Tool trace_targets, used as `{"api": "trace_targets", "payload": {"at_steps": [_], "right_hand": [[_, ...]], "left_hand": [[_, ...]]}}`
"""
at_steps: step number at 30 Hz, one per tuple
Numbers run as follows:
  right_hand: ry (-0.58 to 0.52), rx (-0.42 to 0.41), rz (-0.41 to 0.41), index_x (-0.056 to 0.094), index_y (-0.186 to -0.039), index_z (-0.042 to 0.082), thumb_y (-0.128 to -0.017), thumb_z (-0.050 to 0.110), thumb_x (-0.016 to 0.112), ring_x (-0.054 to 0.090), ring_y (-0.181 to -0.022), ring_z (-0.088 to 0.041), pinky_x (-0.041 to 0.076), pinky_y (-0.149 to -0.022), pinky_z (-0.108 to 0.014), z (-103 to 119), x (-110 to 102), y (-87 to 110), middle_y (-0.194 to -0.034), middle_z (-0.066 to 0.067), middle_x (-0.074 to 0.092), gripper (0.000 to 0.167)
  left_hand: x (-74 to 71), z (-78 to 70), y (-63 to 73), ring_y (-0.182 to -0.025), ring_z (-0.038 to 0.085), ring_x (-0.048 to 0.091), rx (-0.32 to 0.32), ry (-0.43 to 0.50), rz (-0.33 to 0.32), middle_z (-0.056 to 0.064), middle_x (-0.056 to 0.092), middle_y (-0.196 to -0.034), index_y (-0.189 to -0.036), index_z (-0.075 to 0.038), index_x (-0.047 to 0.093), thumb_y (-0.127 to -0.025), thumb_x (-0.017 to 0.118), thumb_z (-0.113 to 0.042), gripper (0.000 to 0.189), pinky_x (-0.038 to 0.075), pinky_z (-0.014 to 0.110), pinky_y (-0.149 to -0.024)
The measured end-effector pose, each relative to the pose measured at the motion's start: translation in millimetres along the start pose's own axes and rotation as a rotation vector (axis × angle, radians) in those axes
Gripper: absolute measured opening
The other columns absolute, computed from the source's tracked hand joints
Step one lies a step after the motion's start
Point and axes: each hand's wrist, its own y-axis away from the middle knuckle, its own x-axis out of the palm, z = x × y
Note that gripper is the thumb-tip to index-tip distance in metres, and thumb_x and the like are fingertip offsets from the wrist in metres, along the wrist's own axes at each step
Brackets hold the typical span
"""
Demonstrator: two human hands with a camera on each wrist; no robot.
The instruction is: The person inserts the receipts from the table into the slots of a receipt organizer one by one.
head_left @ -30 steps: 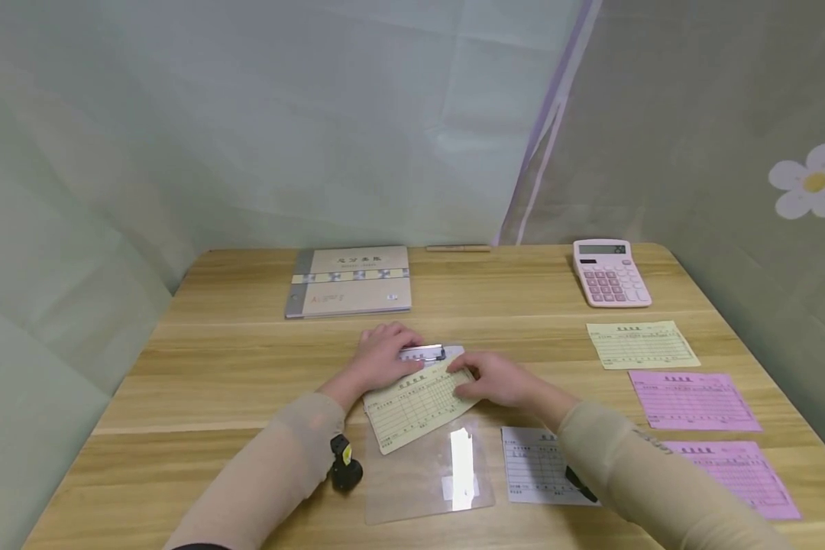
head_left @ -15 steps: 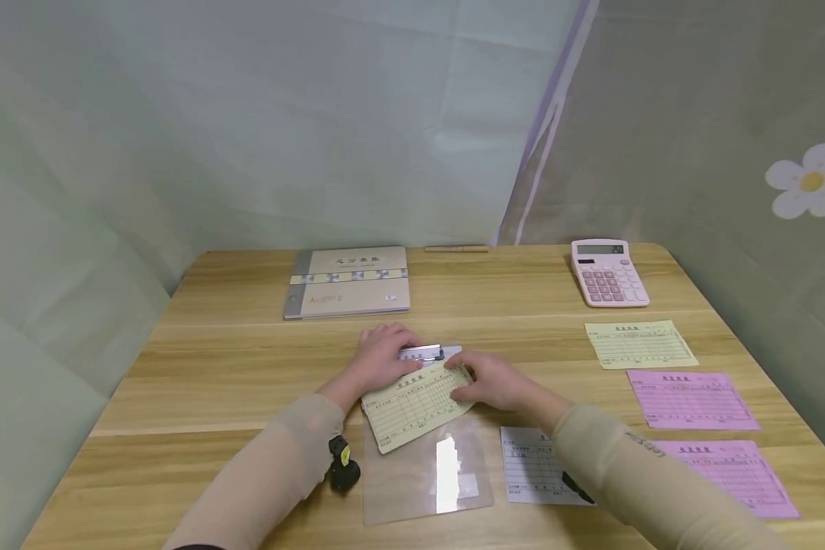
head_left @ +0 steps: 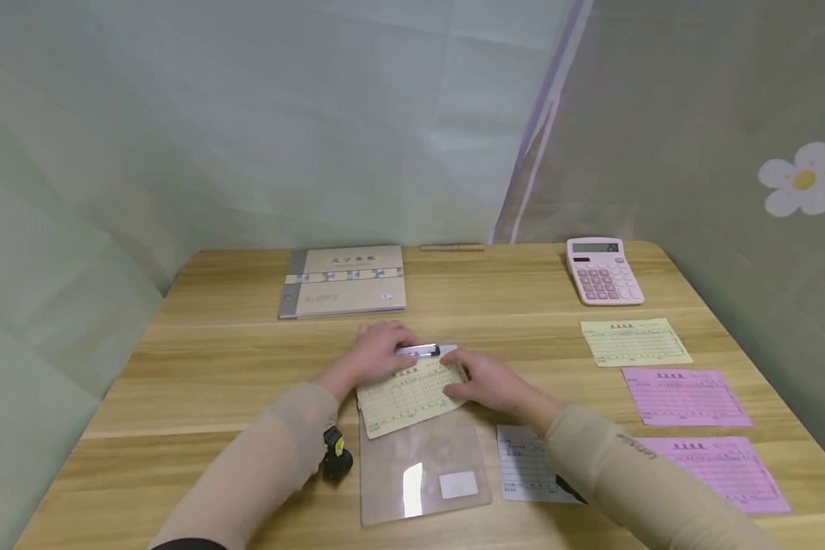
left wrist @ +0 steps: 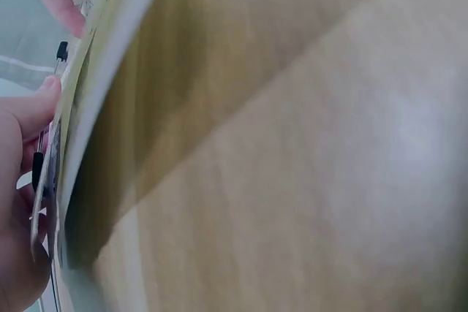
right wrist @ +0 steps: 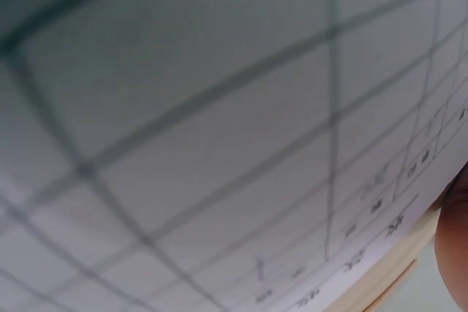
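A clear clipboard [head_left: 385, 481] lies at the middle front of the table, its metal clip [head_left: 422, 351] at the far end. My left hand [head_left: 374, 353] grips the clip end, thumb toward the paper. In the left wrist view, the thumb of the left hand [left wrist: 22, 202] sits beside the clip's wire arms. A yellow printed form [head_left: 406, 401] lies tilted over the board, its top edge close under the clip. My right hand [head_left: 491, 386] pinches the form's right edge between thumb and fingers. A white form [right wrist: 219, 144] fills most of the right wrist view.
Under the right forearm lies the white form [head_left: 525, 466]. Up the right side are two pink forms [head_left: 687, 397], another yellow form [head_left: 634, 342] and a pink calculator [head_left: 603, 271]. A ledger book [head_left: 347, 283] and a pen [head_left: 452, 247] sit along the back.
The yellow form has slid slightly toward the clip and turned a little straighter, with the right hand still pinching it. The left hand stays at the clip. The head view has shifted slightly.
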Motion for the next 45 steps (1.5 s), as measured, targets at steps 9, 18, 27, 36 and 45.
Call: {"api": "trace_targets", "payload": {"at_steps": [9,18,27,36,45], "right_hand": [[0.06,0.027,-0.056,0.055,-0.125,0.008,-0.085,0.025,0.07,0.058,-0.095,-0.018,0.044,-0.088,-0.04,2.6,5.2,-2.9,-0.113,-0.009,0.063,0.047],[0.054,0.062,-0.069,0.052,-0.127,0.007,-0.087,0.025,0.067,0.052,-0.051,-0.009,0.046,-0.069,-0.033,6.7,6.4,-3.3,-0.08,0.0,0.06,0.047],[0.071,0.089,-0.066,0.051,-0.131,0.007,-0.089,0.027,0.065,0.052,-0.05,-0.009,0.046,-0.067,-0.032,6.9,7.3,-5.5,-0.082,-0.002,0.062,0.049],[0.051,0.081,-0.07,0.051,-0.13,0.005,-0.088,0.026,0.066,0.052,-0.044,-0.01,0.046,-0.058,-0.03,4.9,6.3,-5.3,-0.073,0.0,0.059,0.049],[0.035,0.092,0.038,0.047,-0.134,0.004,-0.088,0.024,0.066,0.051,-0.049,-0.012,0.045,-0.051,-0.03,5.9,-4.5,-2.3,-0.069,-0.001,0.056,0.053]], "left_hand": [[-6.6,0.5,-2.6,-0.098,0.017,0.056,0.025,0.011,0.035,-0.003,0.063,-0.104,-0.107,-0.016,0.068,-0.086,0.066,-0.031,0.026,0.031,0.038,-0.082],[-5.8,1.8,-3.7,-0.094,0.015,0.055,0.022,-0.015,0.046,-0.004,0.062,-0.1,-0.106,-0.015,0.067,-0.085,0.066,-0.034,0.028,0.031,0.037,-0.081],[-4.2,2.2,-3.2,-0.099,0.016,0.055,0.008,-0.021,0.048,-0.003,0.062,-0.106,-0.108,-0.016,0.067,-0.087,0.064,-0.035,0.029,0.03,0.037,-0.082],[-1.3,1.5,-4.0,-0.099,0.017,0.055,0.035,-0.046,0.012,-0.003,0.061,-0.106,-0.106,-0.017,0.068,-0.085,0.066,-0.037,0.029,0.029,0.039,-0.084],[0.4,-2.7,3.2,-0.101,0.019,0.052,0.069,-0.068,-0.024,-0.001,0.059,-0.107,-0.11,-0.017,0.067,-0.084,0.068,-0.036,0.032,0.029,0.042,-0.089]]}}
